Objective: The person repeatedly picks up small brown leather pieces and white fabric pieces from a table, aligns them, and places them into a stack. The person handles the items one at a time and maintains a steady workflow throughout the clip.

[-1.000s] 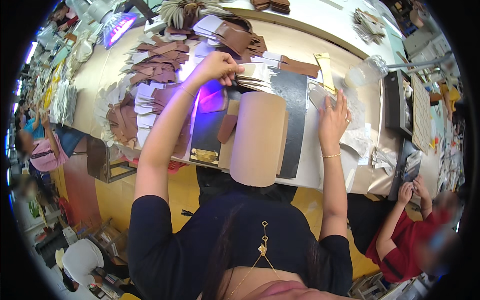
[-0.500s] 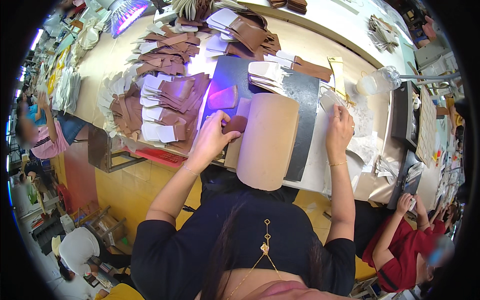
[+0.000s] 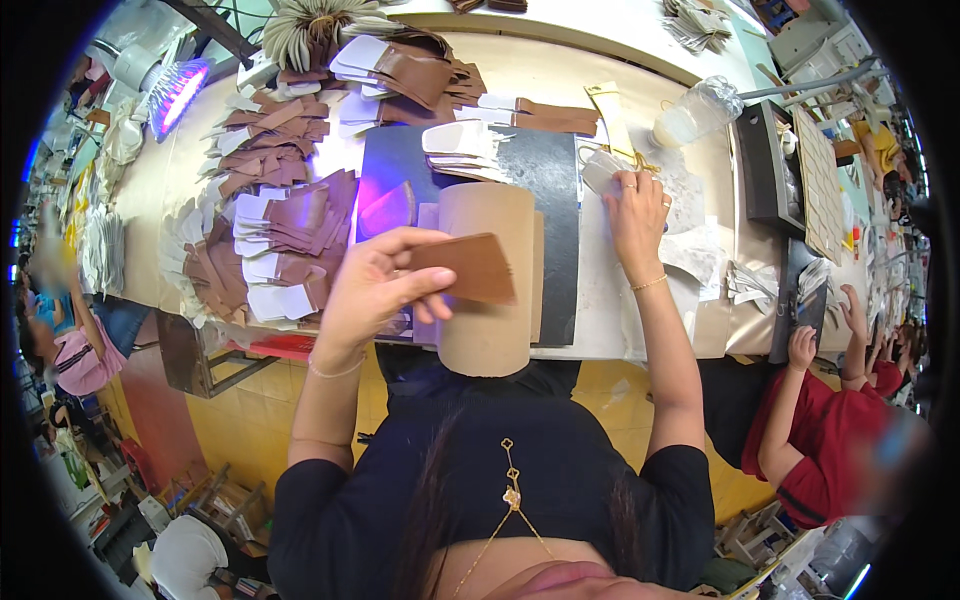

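Cluttered workbench (image 3: 620, 330) ahead: my left hand (image 3: 375, 285) pinches a brown leather piece (image 3: 470, 268) over the cardboard roll (image 3: 487, 280). My right hand (image 3: 635, 210) rests curled at the mat (image 3: 545, 200) edge; I'd lay the piece down flat and square.

Left of centre, stacked brown leather pieces (image 3: 285, 235) crowded the bench, leaving no bare surface there. A tan cardboard cylinder (image 3: 487, 275) stood mid-frame on the dark cutting mat (image 3: 545, 215), blocking a straight reach forward. Open mat lay just right of the cylinder. Toward the upper right, a clear plastic bottle (image 3: 695, 110) and a dark tray (image 3: 770, 170) hemmed the bench edge.
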### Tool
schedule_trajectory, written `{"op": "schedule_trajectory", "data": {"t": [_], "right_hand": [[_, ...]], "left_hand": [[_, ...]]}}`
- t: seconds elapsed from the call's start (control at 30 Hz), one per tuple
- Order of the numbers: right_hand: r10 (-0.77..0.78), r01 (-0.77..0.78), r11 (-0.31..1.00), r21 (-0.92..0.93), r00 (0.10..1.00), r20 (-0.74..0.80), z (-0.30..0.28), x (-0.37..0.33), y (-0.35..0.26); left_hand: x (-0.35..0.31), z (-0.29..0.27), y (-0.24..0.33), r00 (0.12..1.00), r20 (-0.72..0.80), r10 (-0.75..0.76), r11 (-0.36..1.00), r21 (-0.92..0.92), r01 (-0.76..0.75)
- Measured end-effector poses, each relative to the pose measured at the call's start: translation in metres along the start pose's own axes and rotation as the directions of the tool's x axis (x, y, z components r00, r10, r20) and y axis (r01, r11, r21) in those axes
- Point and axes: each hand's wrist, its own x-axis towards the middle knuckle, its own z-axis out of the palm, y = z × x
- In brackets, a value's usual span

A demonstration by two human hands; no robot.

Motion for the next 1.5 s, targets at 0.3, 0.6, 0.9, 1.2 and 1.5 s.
{"op": "schedule_trajectory", "data": {"t": [0.3,0.6,0.9,1.2,1.5], "right_hand": [[-0.039,0.017,0.961,0.277,0.996,0.074,0.0,0.005,0.02],[0.099,-0.516,0.36,0.777,0.85,0.518,-0.021,0.012,0.03],[-0.071,-0.574,-0.02,0.818,0.817,0.572,-0.11,-0.004,-0.055],[-0.182,-0.654,0.011,0.757,0.743,0.644,-0.12,-0.033,-0.114],[-0.139,-0.631,0.126,0.765,0.752,0.644,-0.112,-0.034,-0.117]], "left_hand": [[0.016,0.009,0.002,0.98,0.067,-0.187,0.981,0.062,0.183],[0.016,-0.002,-0.002,0.964,0.132,-0.232,0.973,0.047,0.228],[0.009,-0.003,-0.005,0.96,0.137,-0.243,0.968,0.096,0.231],[0.007,-0.008,-0.006,0.945,0.176,-0.275,0.961,0.064,0.267],[0.007,-0.008,-0.005,0.946,0.178,-0.271,0.962,0.071,0.262]]}}
